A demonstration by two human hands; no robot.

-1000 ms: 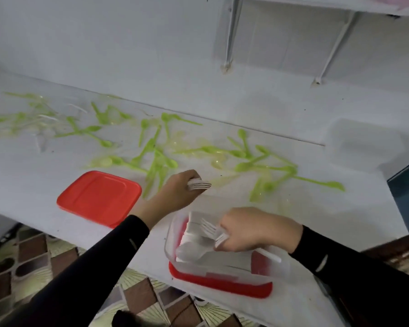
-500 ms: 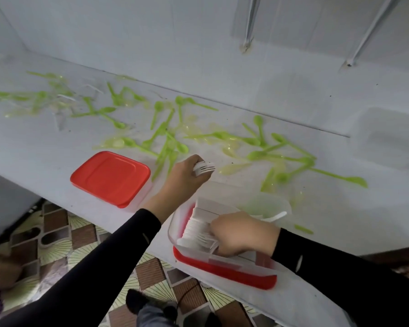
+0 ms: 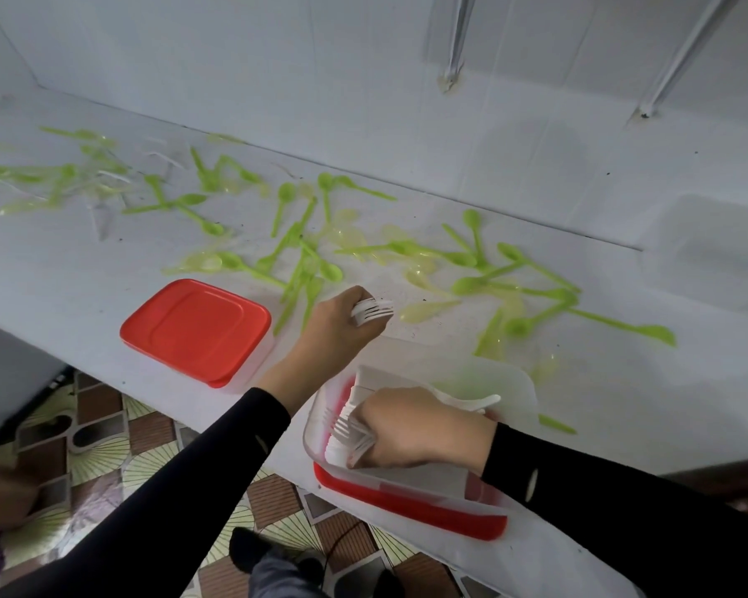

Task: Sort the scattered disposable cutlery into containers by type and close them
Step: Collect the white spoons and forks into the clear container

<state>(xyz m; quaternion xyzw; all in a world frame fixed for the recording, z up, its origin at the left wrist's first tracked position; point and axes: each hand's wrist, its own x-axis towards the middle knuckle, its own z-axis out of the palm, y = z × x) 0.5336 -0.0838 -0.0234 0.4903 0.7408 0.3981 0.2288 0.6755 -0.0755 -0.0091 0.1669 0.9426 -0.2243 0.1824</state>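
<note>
At the counter's (image 3: 104, 269) front edge, right of middle, an open clear tub (image 3: 517, 381) sits on a red lid (image 3: 407, 509). Inside it, the right hand (image 3: 424, 429) curls its fingers round a stack of white forks (image 3: 344, 431) at the tub's left end, tines pointing left; white handles stick out past the hand toward the tub's right side. Just beyond the tub's far left corner, the left hand (image 3: 337, 334) grips a fork bunch (image 3: 374, 310), fingers wrapped tight, tines pointing right. Left of that hand, at the front edge, stands a closed box (image 3: 197, 325) with a red top. Green spoons (image 3: 532, 291) and yellow spoons (image 3: 428, 308) lie scattered over the middle and back of the counter, from its left end to behind the tub. Whether the left hand touches the counter cannot be told
</note>
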